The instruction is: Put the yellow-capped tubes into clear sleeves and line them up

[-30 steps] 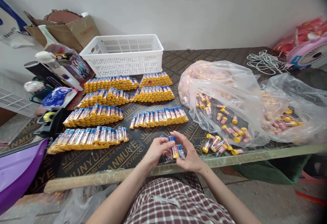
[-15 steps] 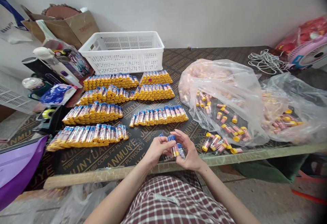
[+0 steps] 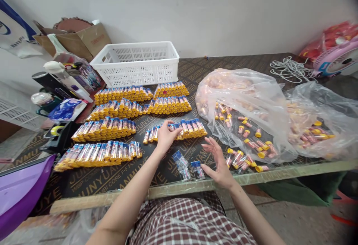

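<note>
My left hand [image 3: 165,137] reaches over the middle row of small capped tubes [image 3: 192,127]. Its thumb and fingers are closed around a tube there, mostly hidden by the hand. These tubes have yellow ends and blue printed wrappers. Close to the table's front edge, my right hand [image 3: 219,165] is open with fingers apart. Its thumb is beside a flat printed clear sleeve [image 3: 197,170], perhaps touching it. More clear sleeves [image 3: 182,166] lie in a loose pile to the left. Unwrapped pink tubes with yellow caps [image 3: 239,159] lie to the right of that hand.
Stacked rows of wrapped tubes [image 3: 97,153] cover the left of the table, before a white plastic crate [image 3: 134,71]. A large clear bag [image 3: 248,84] spills tubes at right, beside another bag [image 3: 335,107]. A tape dispenser [image 3: 57,140] and purple dustpan-like object [image 3: 25,192] stand left.
My left hand has moved from the front edge up and left to the middle row with a tube. My right hand has let go and opened, uncovering the sleeves. The view has shifted slightly.
</note>
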{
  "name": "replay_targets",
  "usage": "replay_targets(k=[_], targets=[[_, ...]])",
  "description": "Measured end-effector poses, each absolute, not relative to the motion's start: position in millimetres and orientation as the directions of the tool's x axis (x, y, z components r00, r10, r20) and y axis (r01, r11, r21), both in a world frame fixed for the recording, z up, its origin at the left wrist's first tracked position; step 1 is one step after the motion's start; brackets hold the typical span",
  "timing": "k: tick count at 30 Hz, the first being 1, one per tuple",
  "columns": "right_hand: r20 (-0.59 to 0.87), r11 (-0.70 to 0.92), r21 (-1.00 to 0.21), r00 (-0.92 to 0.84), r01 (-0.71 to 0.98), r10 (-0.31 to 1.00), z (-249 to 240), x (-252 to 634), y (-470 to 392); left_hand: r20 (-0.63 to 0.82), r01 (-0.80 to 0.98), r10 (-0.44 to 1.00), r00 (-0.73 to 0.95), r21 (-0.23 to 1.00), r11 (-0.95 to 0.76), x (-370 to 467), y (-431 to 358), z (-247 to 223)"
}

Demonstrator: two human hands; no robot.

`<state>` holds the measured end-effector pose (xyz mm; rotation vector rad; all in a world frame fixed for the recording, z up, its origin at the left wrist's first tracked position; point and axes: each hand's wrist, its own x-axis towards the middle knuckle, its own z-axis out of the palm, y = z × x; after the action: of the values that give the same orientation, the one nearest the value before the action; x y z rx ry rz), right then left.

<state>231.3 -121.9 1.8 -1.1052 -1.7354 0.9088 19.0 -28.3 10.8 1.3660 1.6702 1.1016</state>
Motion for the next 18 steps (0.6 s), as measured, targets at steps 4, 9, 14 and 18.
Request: replay_targets(k=[4, 9, 14, 18], targets=[[0.281, 0.346, -0.843, -0.213, 0.411, 0.936, 1.6, 241.2, -124.6, 0.118, 0.747, 0.987, -0.107, 0.664, 0.002, 18.8, 5.5, 15.4], [0.301, 0.308, -0.65, -0.137, 0.695, 0.944, -4.7, 272.0, -111.5, 0.224, 0.82, 0.972, -0.067, 0.567, -0.074, 23.1, -11.8, 20.1], [0.192, 0.023, -0.194, 0.016, 0.981, 0.981, -23.0, 329.8, -83.9, 0.085, 0.782, 0.996, 0.012, 0.62, -0.062, 8.7, -66.9, -5.6], [-0.038, 0.068, 0.004, -0.068, 0.998, 0.997, -26.6, 349.7, -65.5, -0.122, 0.839, 0.992, -0.024, 0.537, 0.086, 3.6, -96.8, -40.2]])
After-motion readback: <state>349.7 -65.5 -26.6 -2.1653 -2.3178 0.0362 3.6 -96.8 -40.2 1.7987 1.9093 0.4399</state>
